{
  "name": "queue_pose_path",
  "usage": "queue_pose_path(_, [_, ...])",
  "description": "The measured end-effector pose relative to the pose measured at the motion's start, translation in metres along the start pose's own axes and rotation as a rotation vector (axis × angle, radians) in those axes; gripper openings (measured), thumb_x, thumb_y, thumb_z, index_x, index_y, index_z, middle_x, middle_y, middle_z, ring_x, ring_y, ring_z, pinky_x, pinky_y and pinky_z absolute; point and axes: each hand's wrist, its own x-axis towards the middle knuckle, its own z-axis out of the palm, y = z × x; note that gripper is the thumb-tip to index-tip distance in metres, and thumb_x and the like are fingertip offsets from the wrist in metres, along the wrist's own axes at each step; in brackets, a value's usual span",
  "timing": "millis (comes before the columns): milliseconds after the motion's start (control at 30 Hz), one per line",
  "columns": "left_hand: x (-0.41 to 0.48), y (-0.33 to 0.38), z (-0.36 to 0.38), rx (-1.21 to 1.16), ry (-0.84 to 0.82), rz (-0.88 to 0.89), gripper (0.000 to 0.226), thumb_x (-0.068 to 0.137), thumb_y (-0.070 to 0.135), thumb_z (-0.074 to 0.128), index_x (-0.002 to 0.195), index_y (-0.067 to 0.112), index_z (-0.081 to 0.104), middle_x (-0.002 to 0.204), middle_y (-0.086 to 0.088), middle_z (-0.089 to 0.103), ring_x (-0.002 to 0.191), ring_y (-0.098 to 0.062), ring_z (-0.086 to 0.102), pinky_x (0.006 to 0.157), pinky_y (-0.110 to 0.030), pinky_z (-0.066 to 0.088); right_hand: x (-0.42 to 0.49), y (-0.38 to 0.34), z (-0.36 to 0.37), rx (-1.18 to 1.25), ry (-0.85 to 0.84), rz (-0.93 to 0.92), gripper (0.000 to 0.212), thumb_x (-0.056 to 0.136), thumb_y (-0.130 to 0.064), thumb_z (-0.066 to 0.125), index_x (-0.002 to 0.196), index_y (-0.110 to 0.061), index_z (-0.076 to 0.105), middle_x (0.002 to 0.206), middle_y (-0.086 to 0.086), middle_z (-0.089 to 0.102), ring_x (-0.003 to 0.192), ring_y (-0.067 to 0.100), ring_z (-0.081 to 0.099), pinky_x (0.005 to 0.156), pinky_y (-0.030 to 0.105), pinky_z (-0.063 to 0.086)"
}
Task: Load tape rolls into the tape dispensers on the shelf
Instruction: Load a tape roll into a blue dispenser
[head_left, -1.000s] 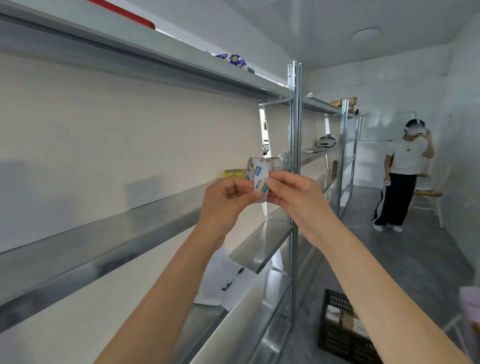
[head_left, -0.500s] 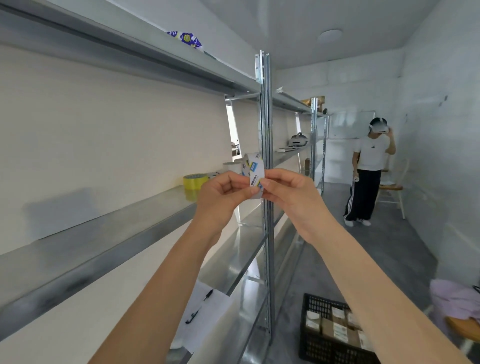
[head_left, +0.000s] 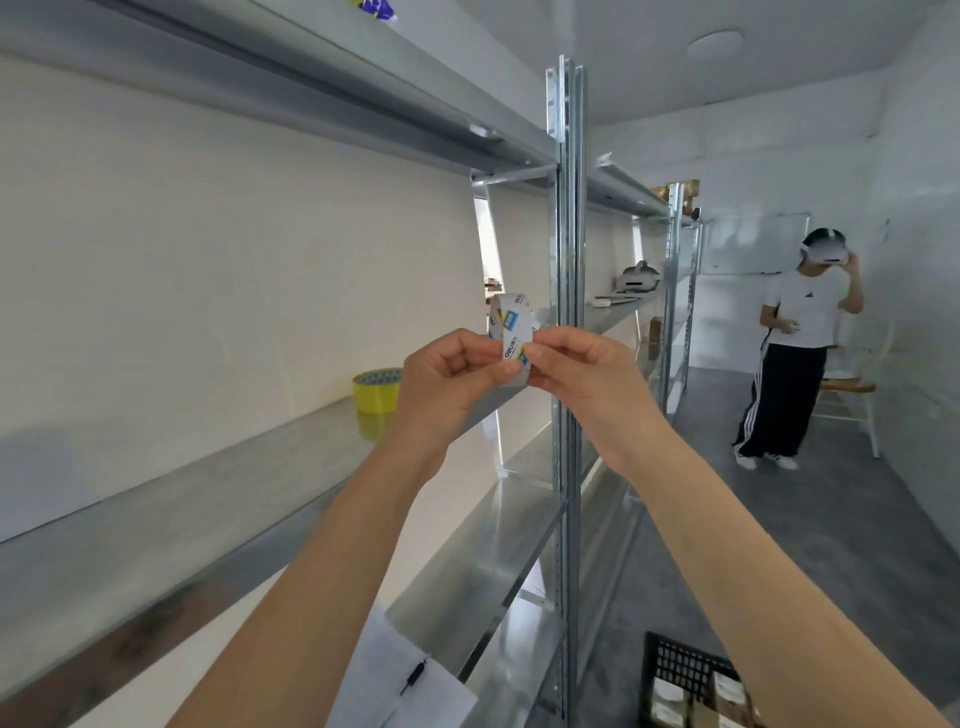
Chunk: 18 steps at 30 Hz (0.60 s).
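Both hands are raised in front of the metal shelf (head_left: 218, 514). Between them is a small tape roll (head_left: 511, 325) in a white wrapper with blue and yellow print. My left hand (head_left: 452, 379) pinches the wrapper's lower left edge with thumb and fingers. My right hand (head_left: 576, 369) pinches the lower right edge. A yellow tape roll (head_left: 376, 391) stands on the shelf, left of and behind my hands. No tape dispenser is visible on the shelf.
A steel upright post (head_left: 567, 364) stands right behind my hands. Papers with a pen (head_left: 400, 680) lie on the lower shelf. A black crate (head_left: 675, 670) of boxes sits on the floor. Another person (head_left: 795, 353) stands at the far right by a chair.
The view has swung so the shelf post sits further right and the yellow roll further left. My hands keep pinching the wrapped roll in much the same pose.
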Motion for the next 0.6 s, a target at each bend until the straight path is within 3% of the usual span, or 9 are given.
queue_pose_path(133, [0.018, -0.017, -0.008, 0.021, 0.044, -0.008, 0.011, 0.077, 0.003, 0.073, 0.087, 0.003, 0.067, 0.088, -0.011, 0.073, 0.075, -0.015, 0.066, 0.072, -0.025, 0.049, 0.028, 0.026, 0.003, 0.055, -0.033, 0.014, 0.009, 0.086, -0.002, 0.064, 0.092, 0.0, 0.071, 0.096, 0.021, 0.069, 0.082, 0.025, 0.067, 0.085, 0.036, 0.055])
queue_pose_path(233, [0.032, -0.026, -0.016, 0.083, 0.096, -0.01, 0.012, 0.078, 0.005, 0.073, 0.088, 0.002, 0.068, 0.089, -0.011, 0.074, 0.077, -0.018, 0.064, 0.069, -0.031, 0.046, 0.05, 0.042, 0.008, 0.097, -0.082, 0.028, 0.01, 0.086, -0.003, 0.064, 0.093, 0.0, 0.071, 0.093, 0.017, 0.072, 0.084, 0.027, 0.068, 0.089, 0.04, 0.054])
queue_pose_path(367, [0.051, -0.036, -0.029, 0.087, 0.18, -0.011, 0.017, 0.075, 0.002, 0.074, 0.089, -0.004, 0.065, 0.094, -0.021, 0.072, 0.083, -0.025, 0.067, 0.082, -0.04, 0.051, 0.08, 0.061, 0.017, 0.139, -0.169, 0.037, 0.008, 0.086, -0.004, 0.064, 0.09, -0.001, 0.071, 0.09, 0.02, 0.071, 0.084, 0.029, 0.066, 0.091, 0.043, 0.054])
queue_pose_path(500, [0.066, -0.04, -0.044, 0.169, 0.288, 0.014, 0.011, 0.074, 0.001, 0.074, 0.081, 0.004, 0.067, 0.084, -0.017, 0.07, 0.075, -0.021, 0.065, 0.072, -0.033, 0.052, 0.113, 0.079, 0.034, 0.163, -0.296, 0.063, 0.008, 0.087, -0.005, 0.064, 0.09, -0.003, 0.072, 0.087, 0.016, 0.072, 0.079, 0.024, 0.068, 0.086, 0.039, 0.055])
queue_pose_path(600, [0.077, -0.041, -0.053, 0.199, 0.372, 0.02, 0.011, 0.074, 0.0, 0.074, 0.08, 0.006, 0.067, 0.086, -0.019, 0.071, 0.076, -0.023, 0.067, 0.075, -0.037, 0.052, 0.136, 0.087, 0.046, 0.192, -0.399, 0.064, 0.009, 0.086, -0.005, 0.065, 0.086, -0.008, 0.073, 0.083, 0.01, 0.074, 0.076, 0.02, 0.069, 0.082, 0.035, 0.056])
